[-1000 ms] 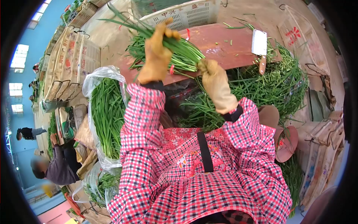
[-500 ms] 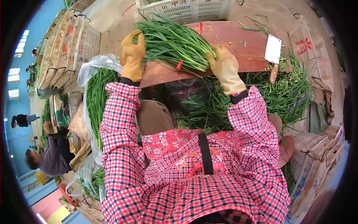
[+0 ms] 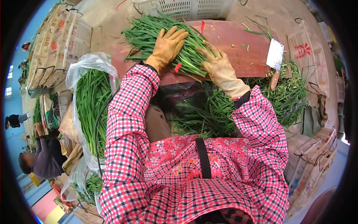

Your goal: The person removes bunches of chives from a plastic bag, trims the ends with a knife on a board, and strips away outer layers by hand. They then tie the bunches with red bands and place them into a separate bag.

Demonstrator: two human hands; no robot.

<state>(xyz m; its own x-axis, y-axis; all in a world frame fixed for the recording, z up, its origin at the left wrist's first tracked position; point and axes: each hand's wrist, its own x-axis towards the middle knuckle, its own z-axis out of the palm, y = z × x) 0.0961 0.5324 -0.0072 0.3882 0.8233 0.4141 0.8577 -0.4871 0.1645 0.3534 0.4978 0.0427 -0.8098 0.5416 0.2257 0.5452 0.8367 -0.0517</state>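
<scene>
A thick bunch of garlic chives lies across a reddish board, leaves to the left and pale stem ends to the right. My left hand, in a yellow-brown glove, rests flat on top of the bunch with its fingers spread. At the stem ends my right hand, gloved as well, touches the chives with fingers stretched out over them. One red strip shows at the bunch's near side, another red strip at its far side. A cleaver with a wooden handle lies at the board's right end.
On my left stands a clear plastic bag full of chives. Cut trimmings are heaped below the cleaver. A white crate is beyond the board, with stacked crates at left. Another person sits far left.
My left hand has moved right from the leaf tips onto the middle of the bunch and spread flat. My right hand's fingers have stretched out. The bunch has shifted slightly left.
</scene>
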